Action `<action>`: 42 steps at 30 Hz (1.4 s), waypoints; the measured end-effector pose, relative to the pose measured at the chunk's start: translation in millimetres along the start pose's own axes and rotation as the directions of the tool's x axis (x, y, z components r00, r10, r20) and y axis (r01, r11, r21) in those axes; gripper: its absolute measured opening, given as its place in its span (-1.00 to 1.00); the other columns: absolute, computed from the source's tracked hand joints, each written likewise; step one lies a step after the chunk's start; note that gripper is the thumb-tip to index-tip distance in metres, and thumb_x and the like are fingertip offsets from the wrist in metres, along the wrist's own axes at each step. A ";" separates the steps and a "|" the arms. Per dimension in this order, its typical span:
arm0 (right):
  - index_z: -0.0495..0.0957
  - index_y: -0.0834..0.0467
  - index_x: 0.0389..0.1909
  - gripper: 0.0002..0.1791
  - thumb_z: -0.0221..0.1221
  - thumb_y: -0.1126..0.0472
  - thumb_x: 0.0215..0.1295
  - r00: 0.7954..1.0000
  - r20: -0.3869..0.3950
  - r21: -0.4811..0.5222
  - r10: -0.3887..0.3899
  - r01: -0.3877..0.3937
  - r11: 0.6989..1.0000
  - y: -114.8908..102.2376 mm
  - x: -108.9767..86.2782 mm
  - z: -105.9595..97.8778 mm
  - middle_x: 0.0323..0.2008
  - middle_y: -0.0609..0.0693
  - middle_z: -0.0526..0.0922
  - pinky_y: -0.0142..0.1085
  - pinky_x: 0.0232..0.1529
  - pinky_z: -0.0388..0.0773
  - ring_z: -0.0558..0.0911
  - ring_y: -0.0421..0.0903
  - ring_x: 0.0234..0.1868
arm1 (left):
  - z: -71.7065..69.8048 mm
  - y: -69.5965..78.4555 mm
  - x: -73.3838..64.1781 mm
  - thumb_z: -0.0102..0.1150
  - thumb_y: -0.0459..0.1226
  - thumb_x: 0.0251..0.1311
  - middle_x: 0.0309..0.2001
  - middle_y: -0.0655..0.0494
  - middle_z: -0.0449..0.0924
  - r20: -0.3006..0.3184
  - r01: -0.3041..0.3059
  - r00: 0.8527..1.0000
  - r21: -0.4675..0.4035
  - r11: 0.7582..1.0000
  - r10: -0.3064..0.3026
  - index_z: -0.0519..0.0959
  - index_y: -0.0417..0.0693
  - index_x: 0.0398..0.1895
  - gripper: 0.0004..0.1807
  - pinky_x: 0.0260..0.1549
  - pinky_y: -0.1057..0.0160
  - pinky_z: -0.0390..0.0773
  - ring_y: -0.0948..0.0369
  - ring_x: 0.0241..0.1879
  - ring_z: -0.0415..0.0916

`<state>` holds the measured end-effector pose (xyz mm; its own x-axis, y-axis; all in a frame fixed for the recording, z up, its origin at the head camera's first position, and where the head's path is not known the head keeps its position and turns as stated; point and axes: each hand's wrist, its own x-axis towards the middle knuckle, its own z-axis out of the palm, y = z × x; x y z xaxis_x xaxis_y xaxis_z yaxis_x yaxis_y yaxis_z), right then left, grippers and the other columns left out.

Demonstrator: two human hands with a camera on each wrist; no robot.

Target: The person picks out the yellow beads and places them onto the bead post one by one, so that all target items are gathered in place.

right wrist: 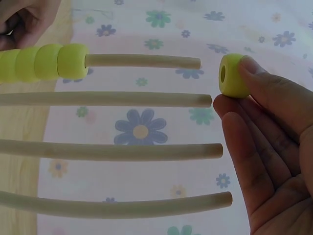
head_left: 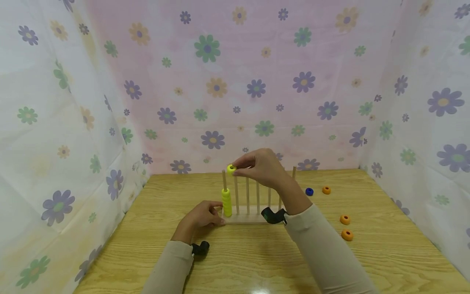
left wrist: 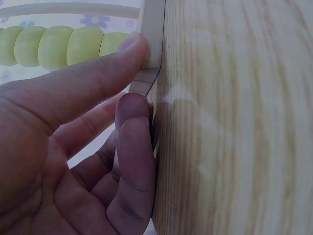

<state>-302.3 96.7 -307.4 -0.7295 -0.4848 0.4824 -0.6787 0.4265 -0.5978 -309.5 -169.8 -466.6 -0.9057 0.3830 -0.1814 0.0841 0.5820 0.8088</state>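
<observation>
My right hand [head_left: 263, 166] pinches a yellow bead [right wrist: 234, 81] between thumb and fingertips. In the right wrist view, its hole faces the tip of the end peg [right wrist: 146, 60], with a small gap between them. Several yellow beads [head_left: 227, 203] are stacked on the lower part of that leftmost peg. The wooden peg rack [head_left: 242, 219] stands upright on the table. At its left end, my left hand [head_left: 201, 214] grips the base, the thumb [left wrist: 105, 73] against the base's edge and the other fingers bent beside it.
The rack's other pegs [head_left: 247, 196] carry no beads in view. To the right on the wooden table [head_left: 147, 245] lie a blue bead [head_left: 309, 191] and several orange beads [head_left: 344, 219]. Flowered cloth [head_left: 235, 102] surrounds the table at the back and sides.
</observation>
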 end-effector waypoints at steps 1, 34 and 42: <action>0.83 -0.05 -0.15 -0.83 0.47 0.08 0.25 1.000 0.000 0.000 -0.002 0.002 1.000 -0.7 0.6 0.5 -0.24 -0.20 0.82 -0.29 -0.22 0.72 0.78 -0.26 -0.25 | 0.1 0.1 -0.2 0.53 -0.23 0.18 -0.24 0.01 0.62 -0.001 -0.002 1.000 0.001 1.000 0.002 0.36 -0.16 0.53 -0.14 -0.31 0.21 0.66 0.19 -0.36 0.58; 0.81 0.02 -0.12 -0.80 0.47 0.13 0.26 0.995 -0.008 0.025 0.101 -0.101 0.995 -8.4 12.6 17.9 -0.21 -0.14 0.82 -0.31 -0.16 0.73 0.78 -0.26 -0.20 | 0.0 -1.7 -0.1 0.52 -0.21 0.19 -0.24 0.02 0.62 -0.003 -0.010 1.000 0.020 1.000 0.010 0.38 -0.13 0.52 -0.16 -0.32 0.22 0.65 0.19 -0.36 0.57; 0.81 0.01 -0.12 -0.81 0.47 0.10 0.26 0.990 -0.003 0.005 0.138 -0.138 0.990 -10.7 13.2 19.3 -0.22 -0.16 0.82 -0.29 -0.16 0.72 0.77 -0.28 -0.21 | -0.8 -2.0 -1.4 0.53 -0.19 0.18 -0.22 0.02 0.62 0.008 -0.008 1.000 0.013 1.000 0.008 0.37 -0.14 0.53 -0.14 -0.31 0.21 0.66 0.17 -0.34 0.57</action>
<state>-303.1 71.0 -307.1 -0.8165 -0.4192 0.3970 -0.5712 0.4858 -0.6617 -308.8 -172.1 -467.6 -0.9018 0.3933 -0.1789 0.0972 0.5880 0.8030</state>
